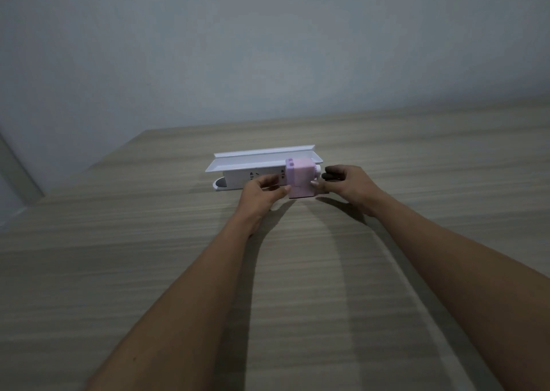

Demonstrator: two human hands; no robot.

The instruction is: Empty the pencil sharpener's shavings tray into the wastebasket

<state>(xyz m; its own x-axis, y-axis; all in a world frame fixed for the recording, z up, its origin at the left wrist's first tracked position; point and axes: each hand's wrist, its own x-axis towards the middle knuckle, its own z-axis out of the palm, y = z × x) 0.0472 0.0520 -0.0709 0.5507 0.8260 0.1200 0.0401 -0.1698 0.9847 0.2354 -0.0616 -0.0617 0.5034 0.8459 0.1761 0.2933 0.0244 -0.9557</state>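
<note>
A pink box-shaped pencil sharpener [300, 177] stands on the wooden table [178, 271], far from me and near the middle. My left hand [262, 191] touches its left side with thumb and fingers. My right hand [348, 183] presses its thumb against the sharpener's right side, and its fingers curl near a dark crank handle [329, 172]. The shavings tray cannot be told apart from the body. No wastebasket is in view.
A long white plastic container [250, 168] with a wide flat lid lies right behind and to the left of the sharpener. A pale wall rises beyond the table's far edge. The table's left edge runs diagonally at the left.
</note>
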